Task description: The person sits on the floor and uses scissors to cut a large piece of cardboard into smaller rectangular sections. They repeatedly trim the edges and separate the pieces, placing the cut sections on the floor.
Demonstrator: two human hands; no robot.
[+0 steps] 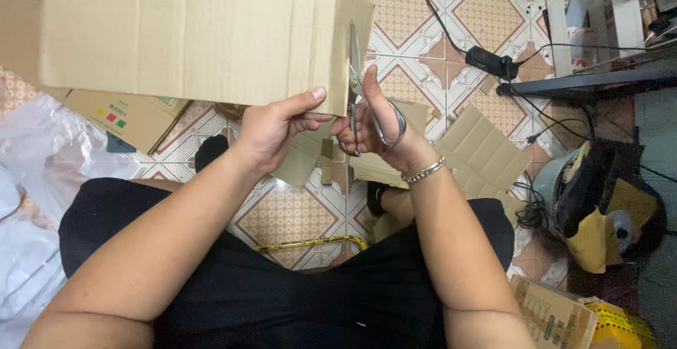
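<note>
The left hand [271, 127] pinches the bottom edge of a cardboard sheet [190, 32], thumb on top, holding it up at 11 o'clock. The right hand [377, 127], at 3 o'clock of the left, grips scissors [355, 74], blades upright against the sheet's right edge. Cardboard scraps [483, 148] lie on the tiled floor [486, 10] beneath.

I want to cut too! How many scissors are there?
1. The one pair of metal scissors is in the right hand, blades up along the edge of the cardboard sheet held by the left hand. More may be hidden.
</note>
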